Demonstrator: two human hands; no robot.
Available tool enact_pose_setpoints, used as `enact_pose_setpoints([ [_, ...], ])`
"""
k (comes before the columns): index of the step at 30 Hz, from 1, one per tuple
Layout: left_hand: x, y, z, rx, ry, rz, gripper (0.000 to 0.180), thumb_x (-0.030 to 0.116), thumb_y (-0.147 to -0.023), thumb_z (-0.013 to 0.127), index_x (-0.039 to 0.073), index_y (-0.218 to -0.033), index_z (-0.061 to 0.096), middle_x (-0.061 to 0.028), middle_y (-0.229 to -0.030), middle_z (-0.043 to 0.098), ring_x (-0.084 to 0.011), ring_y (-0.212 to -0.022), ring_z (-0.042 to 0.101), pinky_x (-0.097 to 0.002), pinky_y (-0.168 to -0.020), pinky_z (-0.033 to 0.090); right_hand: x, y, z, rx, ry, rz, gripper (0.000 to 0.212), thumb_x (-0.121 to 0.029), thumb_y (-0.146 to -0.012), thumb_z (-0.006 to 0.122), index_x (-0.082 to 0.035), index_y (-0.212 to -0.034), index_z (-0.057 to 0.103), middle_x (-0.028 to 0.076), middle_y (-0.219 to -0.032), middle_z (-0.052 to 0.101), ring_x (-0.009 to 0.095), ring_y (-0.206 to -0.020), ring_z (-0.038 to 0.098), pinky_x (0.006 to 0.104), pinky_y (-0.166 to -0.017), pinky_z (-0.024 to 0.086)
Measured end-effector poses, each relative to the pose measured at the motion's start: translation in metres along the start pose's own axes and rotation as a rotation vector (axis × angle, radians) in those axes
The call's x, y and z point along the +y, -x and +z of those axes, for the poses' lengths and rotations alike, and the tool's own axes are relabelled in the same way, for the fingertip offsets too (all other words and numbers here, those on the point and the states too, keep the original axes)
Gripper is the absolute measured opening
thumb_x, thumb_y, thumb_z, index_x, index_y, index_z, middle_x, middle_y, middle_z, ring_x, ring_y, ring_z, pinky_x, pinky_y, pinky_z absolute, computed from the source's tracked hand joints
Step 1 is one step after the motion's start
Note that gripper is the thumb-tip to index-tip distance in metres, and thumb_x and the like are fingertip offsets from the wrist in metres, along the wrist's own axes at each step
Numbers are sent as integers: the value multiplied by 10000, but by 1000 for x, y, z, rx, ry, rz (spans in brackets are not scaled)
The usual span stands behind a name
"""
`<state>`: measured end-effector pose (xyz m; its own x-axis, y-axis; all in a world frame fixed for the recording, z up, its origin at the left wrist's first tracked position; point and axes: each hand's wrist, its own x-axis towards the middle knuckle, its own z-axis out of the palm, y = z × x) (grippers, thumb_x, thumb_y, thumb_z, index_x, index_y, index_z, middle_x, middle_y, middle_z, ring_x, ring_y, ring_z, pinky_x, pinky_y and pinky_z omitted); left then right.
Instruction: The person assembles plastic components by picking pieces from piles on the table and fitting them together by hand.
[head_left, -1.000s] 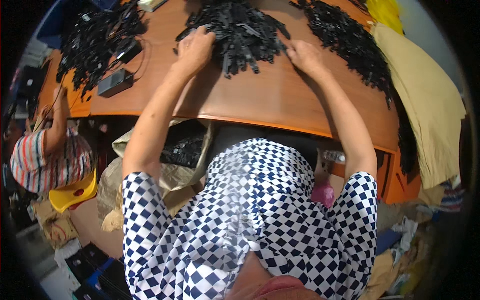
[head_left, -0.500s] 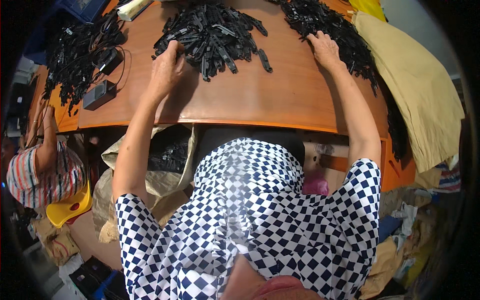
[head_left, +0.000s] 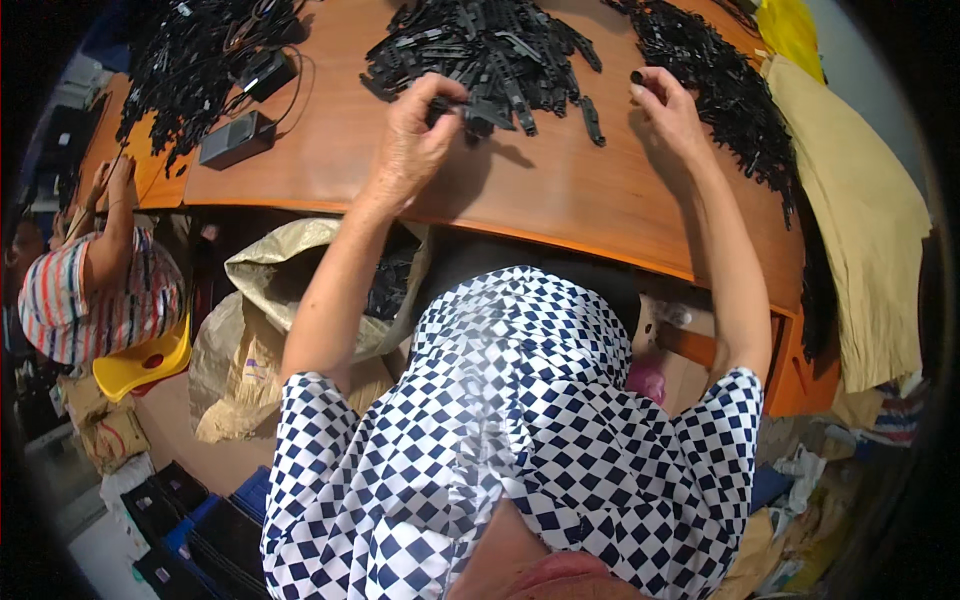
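At the near edge of the middle heap of black plastic strips [head_left: 520,50], my left hand [head_left: 415,140] pinches a black plastic strip [head_left: 490,112]. The strip points right, just above the wooden table [head_left: 560,190]. Over on the right, my right hand [head_left: 675,115] holds a small dark piece [head_left: 637,77] between thumb and finger, raised a little off the tabletop. It is close to the left border of a second heap of small black parts [head_left: 720,90]. One loose black strip [head_left: 592,120] lies between my two hands.
On the left are another heap of black parts [head_left: 180,75] and a dark grey box [head_left: 236,140] with a cable. An open sack [head_left: 270,255] stands below the table edge. A person in a striped shirt [head_left: 100,295] is at far left. A large tan sheet [head_left: 840,220] hangs on the right.
The view has shifted, so the table appears turned and farther right. My left hand now shows a strip drawn from the middle heap. My right hand has come away from the right heap with a small piece.
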<state>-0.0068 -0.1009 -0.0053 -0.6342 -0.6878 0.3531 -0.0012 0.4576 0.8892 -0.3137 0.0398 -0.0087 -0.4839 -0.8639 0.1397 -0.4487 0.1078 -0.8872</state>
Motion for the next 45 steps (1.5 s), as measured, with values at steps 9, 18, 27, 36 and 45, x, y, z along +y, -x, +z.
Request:
enact_pose_setpoints([
  [9,25,31,23,122,80,108,186,-69,-800,547,39,-940,602,-28,-721,578,-87,-649,554,-227,-607,459,-110,91,86,-262,-596,112,308,-128,-928,566,28,-1193,543,77,-866,670,54,-580,566,164,-462,421],
  [18,49,50,51,206,326,-74,164,-2,-873,553,51,-1026,582,-8,-882,600,-52,-702,546,-196,-587,453,-104,101,103,-243,-580,122,220,-128,-931,563,21,-1090,588,10,-789,608,36,-549,514,157,-481,408],
  [27,53,64,60,148,459,-297,242,70,-889,583,49,-1124,526,-10,-958,577,-39,-770,532,-166,-564,443,-85,112,113,-153,-471,56,163,-91,-917,567,7,-1037,617,-24,-734,560,27,-568,483,178,-485,384],
  [36,34,65,61,76,770,-389,290,44,-870,589,41,-1141,487,-29,-1002,579,-87,-800,585,-208,-681,524,-79,114,111,-178,-573,118,184,-108,-924,549,0,-1053,625,-11,-734,576,16,-555,455,165,-472,354],
  [45,34,69,55,89,718,-531,258,47,-863,600,76,-1112,544,-9,-974,548,-61,-816,553,-181,-574,494,-73,119,118,-171,-627,191,164,-111,-905,593,-4,-1025,629,-6,-769,602,10,-565,453,150,-485,347],
])
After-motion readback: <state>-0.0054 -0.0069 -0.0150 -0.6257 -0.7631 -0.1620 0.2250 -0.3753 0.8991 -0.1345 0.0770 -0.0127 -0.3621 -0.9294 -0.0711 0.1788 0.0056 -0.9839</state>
